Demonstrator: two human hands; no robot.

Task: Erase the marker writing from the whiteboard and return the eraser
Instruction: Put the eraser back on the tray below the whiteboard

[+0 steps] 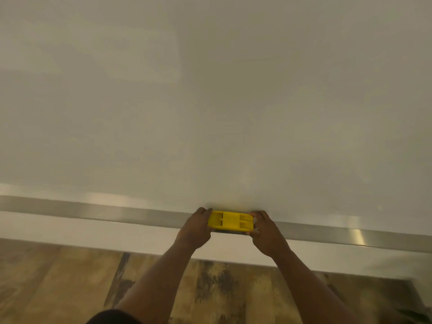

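The fingers point(203, 212) of the left hand point(195, 228) curl over the left end of the eraser point(230, 221), and those of the right hand point(265, 232) wrap its right end, so 2 hands clamp 1 eraser between them, both closed on it. The eraser is a flat oblong of bright yellow moulded plastic with recessed slots on its back; a thin dark strip shows under its near edge, too blurred to make out. It sits at the bottom edge of the whiteboard point(210, 101), over the long brushed-metal tray point(93, 212) that runs along it; whether it rests on the tray is hidden by the hands. The board is smooth, pale and glossy, with no writing legible. Below, a white wall band point(70, 232) meets a wood-grain plank floor point(58, 288) with dark mottled patches. 2 bare forearms rise from the lower edge, cut off by the frame
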